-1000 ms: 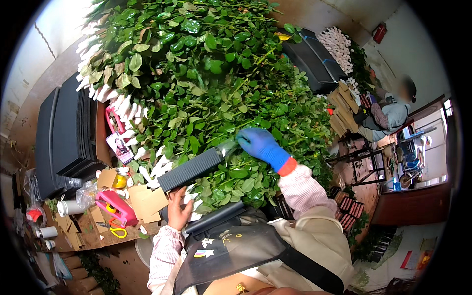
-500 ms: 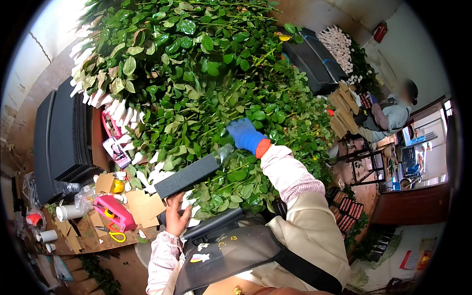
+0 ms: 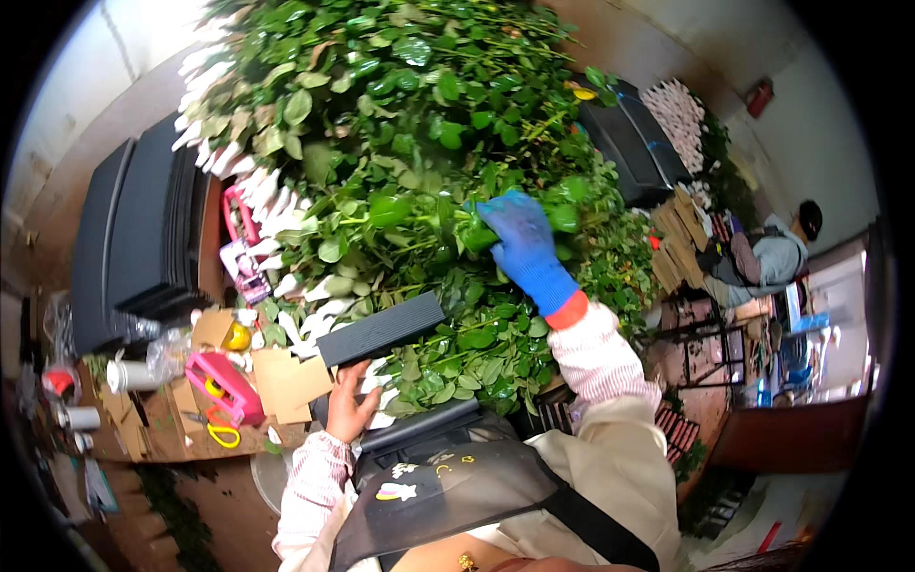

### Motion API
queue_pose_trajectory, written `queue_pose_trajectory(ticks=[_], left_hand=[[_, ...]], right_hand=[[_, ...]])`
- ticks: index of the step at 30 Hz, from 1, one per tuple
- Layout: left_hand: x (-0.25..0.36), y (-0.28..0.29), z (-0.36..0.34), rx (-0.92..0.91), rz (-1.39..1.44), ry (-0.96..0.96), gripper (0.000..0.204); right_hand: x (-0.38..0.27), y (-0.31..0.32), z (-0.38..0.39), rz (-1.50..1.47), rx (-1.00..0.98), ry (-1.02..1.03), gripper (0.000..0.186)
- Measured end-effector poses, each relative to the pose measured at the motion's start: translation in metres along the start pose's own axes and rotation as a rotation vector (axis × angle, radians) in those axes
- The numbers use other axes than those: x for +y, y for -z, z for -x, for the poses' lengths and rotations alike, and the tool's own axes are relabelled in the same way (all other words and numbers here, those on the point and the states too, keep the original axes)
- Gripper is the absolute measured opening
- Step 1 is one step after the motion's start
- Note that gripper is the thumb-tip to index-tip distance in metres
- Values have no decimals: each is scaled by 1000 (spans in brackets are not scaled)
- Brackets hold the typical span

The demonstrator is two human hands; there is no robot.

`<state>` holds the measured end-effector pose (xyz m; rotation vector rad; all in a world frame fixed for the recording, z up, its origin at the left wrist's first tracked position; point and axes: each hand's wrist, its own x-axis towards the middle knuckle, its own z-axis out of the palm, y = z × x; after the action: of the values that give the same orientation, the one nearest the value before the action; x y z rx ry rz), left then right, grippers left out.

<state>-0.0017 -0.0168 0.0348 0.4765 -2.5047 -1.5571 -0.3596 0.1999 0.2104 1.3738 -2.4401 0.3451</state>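
My right hand (image 3: 522,243), in a blue glove with an orange cuff, is closed around a leafy green stem (image 3: 389,212) over the heap of leafy stems (image 3: 429,124). Blur softens the leaves on either side of the glove. My bare left hand (image 3: 351,404) rests low beside the heap, thumb apart from the fingers. Its fingertips reach the near end of a dark grey ribbed strip (image 3: 381,330), which lies slanted on the leaves. White-wrapped heads (image 3: 383,405) of stems show just right of that hand.
Stacked dark boards (image 3: 157,229) stand at the left. A pink tape dispenser (image 3: 227,389), yellow-handled scissors (image 3: 224,436), cardboard pieces (image 3: 291,383) and a white cup (image 3: 132,376) lie on the wooden table. Another person (image 3: 767,253) works at the far right.
My right hand has moved right and a little up, with a leafy stem now showing beside the glove. My left hand stays by the ribbed strip. The whole view has shifted slightly.
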Motion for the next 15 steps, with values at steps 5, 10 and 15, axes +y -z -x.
queue_pose_trajectory(ticks=[5, 10, 15], left_hand=[[13, 3, -1, 5, 73, 20, 60], [-17, 0, 4, -44, -69, -39, 58], [-10, -1, 1, -10, 101, -39, 39]], right_hand=[[-5, 7, 28, -35, 29, 99, 51], [-11, 44, 86, -111, -206, 20, 54], [1, -13, 160, -104, -350, 44, 55]])
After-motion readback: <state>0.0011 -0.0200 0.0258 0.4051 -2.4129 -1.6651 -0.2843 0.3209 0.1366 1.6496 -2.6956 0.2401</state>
